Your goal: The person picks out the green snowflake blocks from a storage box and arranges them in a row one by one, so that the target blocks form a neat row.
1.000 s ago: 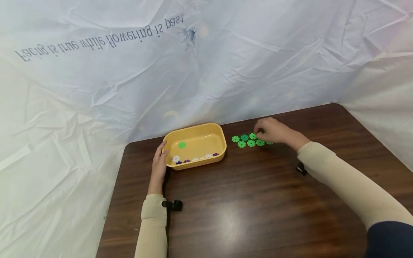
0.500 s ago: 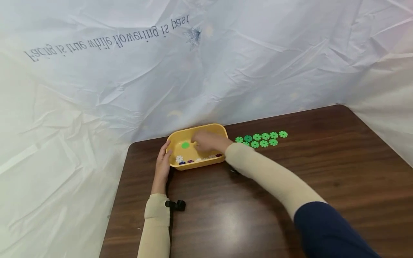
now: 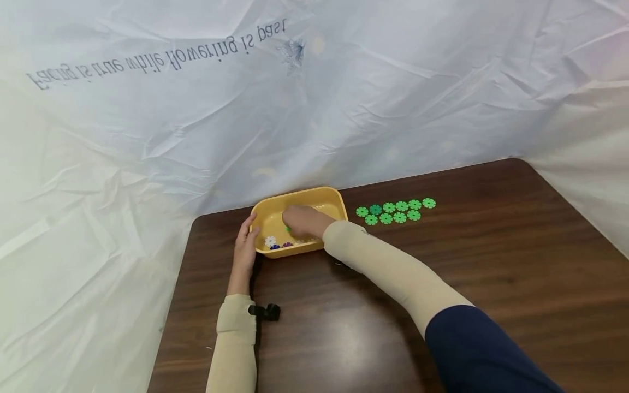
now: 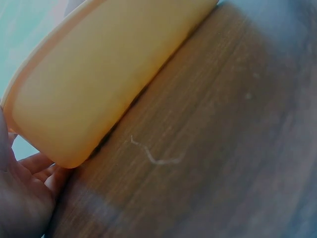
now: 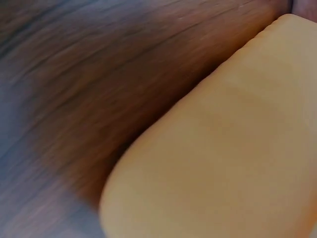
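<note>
A yellow plastic basin (image 3: pixel 262 253) stands near the table's far edge. My left hand (image 3: pixel 244 248) grips its left end, the thumb over the rim and the fingers outside; the left wrist view shows those fingers (image 4: pixel 37 163) against its corner. My right hand (image 3: pixel 306 221) is down inside the basin, pinching a green snowflake disc (image 3: pixel 288 230) that is mostly hidden beneath its fingers. White, blue and purple snowflake discs, such as the white disc (image 3: pixel 270 240), lie along the basin's near side. In the right wrist view only the basin's outer wall (image 5: pixel 213 148) and the table show.
Right of the basin, several green snowflake discs (image 3: pixel 400 217) lie in two rows, one disc (image 3: pixel 375 209) darker than the others. The dark wooden table (image 3: pixel 314 327) ends against a pale hanging cloth (image 3: pixel 314 109) behind and at both sides.
My right hand has gone from the green rows left into the basin and taken hold of the green disc, which has shifted slightly. A green disc now ends the back row. The left hand stays.
</note>
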The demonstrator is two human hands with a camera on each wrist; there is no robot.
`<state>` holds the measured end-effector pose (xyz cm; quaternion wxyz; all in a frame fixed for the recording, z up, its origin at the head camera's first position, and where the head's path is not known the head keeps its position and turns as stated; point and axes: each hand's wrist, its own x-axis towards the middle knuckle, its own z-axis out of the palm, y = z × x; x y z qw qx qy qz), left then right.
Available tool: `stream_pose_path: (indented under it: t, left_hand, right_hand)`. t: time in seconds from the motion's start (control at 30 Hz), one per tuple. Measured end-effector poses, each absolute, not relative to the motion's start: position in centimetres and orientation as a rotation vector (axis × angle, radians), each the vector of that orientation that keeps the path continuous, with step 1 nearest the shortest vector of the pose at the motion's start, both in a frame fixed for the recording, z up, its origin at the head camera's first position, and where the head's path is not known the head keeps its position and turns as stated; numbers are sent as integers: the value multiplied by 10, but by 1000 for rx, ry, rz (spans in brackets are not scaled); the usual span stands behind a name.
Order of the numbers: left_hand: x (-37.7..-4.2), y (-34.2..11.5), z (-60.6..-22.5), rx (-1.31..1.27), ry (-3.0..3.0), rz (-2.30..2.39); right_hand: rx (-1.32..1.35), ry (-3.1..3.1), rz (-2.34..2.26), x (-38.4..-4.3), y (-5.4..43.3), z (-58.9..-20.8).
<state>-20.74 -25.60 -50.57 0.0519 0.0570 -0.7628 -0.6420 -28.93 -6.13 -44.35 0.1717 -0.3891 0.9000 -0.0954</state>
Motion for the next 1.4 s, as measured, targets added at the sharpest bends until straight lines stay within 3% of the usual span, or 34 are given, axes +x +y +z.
stream_pose_path:
  t: [0.6,1.0,1.4]
  left_hand:
    - [-208,-255,-502,206,-2351,-1956]
    - [-194,-243,-464,202,-2381,-1990]
    - [-197,-251,-477,225,-2373,-2003]
  right_hand:
    - [-1193,2425,-568,-293,-25,-441]
    - [-1368,2526,-676,-286,49,-394]
    - [-1309,2594,-730,-278,120,-385]
